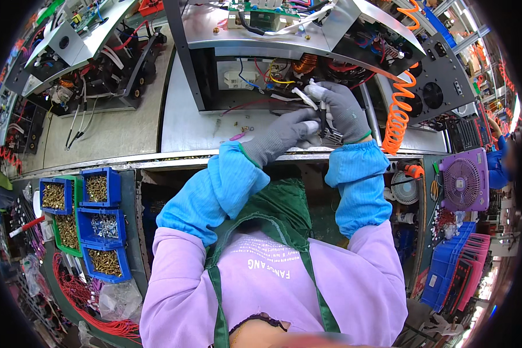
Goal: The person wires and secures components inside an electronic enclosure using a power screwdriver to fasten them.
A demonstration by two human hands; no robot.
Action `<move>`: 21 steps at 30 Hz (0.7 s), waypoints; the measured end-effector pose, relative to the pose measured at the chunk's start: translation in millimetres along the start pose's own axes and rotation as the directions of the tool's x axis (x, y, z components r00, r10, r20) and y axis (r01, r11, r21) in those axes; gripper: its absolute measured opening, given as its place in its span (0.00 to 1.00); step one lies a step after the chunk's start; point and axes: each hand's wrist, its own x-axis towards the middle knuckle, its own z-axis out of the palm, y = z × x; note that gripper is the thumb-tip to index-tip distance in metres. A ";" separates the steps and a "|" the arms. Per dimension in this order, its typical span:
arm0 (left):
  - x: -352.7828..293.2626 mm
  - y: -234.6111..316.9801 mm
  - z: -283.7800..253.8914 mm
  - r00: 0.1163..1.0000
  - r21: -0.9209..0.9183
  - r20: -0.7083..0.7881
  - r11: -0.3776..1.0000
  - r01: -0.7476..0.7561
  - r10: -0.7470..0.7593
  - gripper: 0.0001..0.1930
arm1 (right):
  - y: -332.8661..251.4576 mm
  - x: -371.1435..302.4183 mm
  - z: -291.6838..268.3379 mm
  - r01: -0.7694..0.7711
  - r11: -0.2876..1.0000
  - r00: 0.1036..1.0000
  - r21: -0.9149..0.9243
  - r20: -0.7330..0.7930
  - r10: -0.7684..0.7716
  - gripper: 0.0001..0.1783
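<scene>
Both my hands wear grey gloves with pale fingertips and meet in front of an opened machine housing (191, 69). My left hand (281, 136) is closed, its thumb and fingers pinched around the lower part of a short black cable (323, 115). Around the same cable my right hand (345, 110) is closed from the other side, fingers bent. A white-sleeved wire end (304, 98) sticks out beside the right fingertips. Behind the hands, a copper coil (305, 64) and blue, yellow and red wires show inside the housing. The fingers hide the cable's ends.
Loose brass screws (246, 129) lie on the metal bench left of my hands. An orange coiled air hose (395, 124) hangs at the right. Blue bins (101, 226) of screws stand at lower left. Another housing (81, 87) sits at left; a purple fan (463, 181) stands at right.
</scene>
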 end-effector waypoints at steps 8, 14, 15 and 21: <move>-37.2 28.7 -12.3 0.999 0.034 -0.030 0.999 -0.008 0.009 0.17 | -4.3 -3.5 -17.7 0.078 0.996 0.989 0.048 -0.126 -0.071 0.16; -48.2 45.7 -22.4 0.993 0.012 -0.117 1.000 0.024 -0.022 0.18 | -9.3 -0.4 -2.2 0.195 0.974 0.971 -0.116 -0.116 -0.209 0.20; -41.8 37.5 -11.4 0.994 0.118 -0.108 0.993 0.006 0.007 0.16 | -9.6 3.5 3.8 0.257 0.964 0.963 -0.072 -0.064 -0.262 0.22; 6.6 -21.3 7.7 0.997 0.097 -0.068 0.995 -0.032 0.039 0.16 | -15.8 8.4 1.3 0.263 0.793 0.965 -0.549 0.141 -0.223 0.22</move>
